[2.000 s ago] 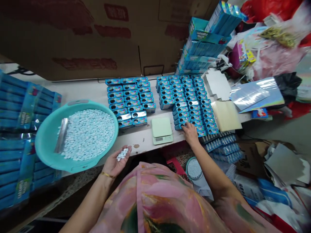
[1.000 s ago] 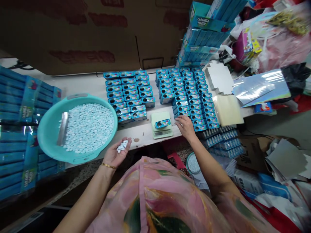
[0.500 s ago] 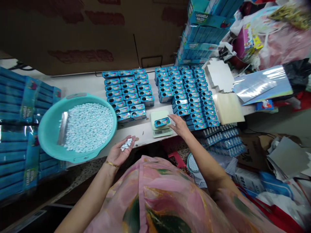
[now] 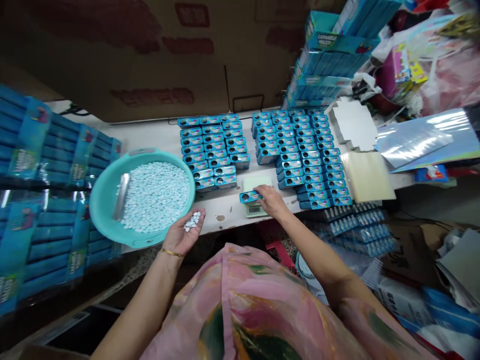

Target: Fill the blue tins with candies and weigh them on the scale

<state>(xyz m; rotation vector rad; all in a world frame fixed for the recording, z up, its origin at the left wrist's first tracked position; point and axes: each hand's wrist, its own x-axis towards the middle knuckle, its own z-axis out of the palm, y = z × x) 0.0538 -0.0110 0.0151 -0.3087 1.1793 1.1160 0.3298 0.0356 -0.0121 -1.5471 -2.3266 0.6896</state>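
A small heap of white candies [image 4: 192, 221] lies in my left hand [image 4: 183, 234], palm up with the fingers curled around it, near the right rim of a turquoise basin [image 4: 98, 212]. The basin holds many pale candies [image 4: 157, 197] and a metal scoop [image 4: 120, 196]. With my right hand [image 4: 270, 201] I grip the right end of a small blue tin [image 4: 249, 196], its fingers closed on it. The tin is over a pale green kitchen scale [image 4: 256, 181]; whether it still touches the scale I cannot tell.
Rows of blue tins [image 4: 213, 150] stand behind the scale, with another block of tins [image 4: 300, 150] to their right. Blue display boxes [image 4: 326, 60] are stacked at the back right. Wrapped packs [image 4: 37, 210] line the left side. White card [image 4: 354, 125] and clear sheets [image 4: 367, 175] lie at right.
My right hand has closed on the tin that sat on the scale and shifted it toward me. The left hand still holds the candies. The whole view has swung left.
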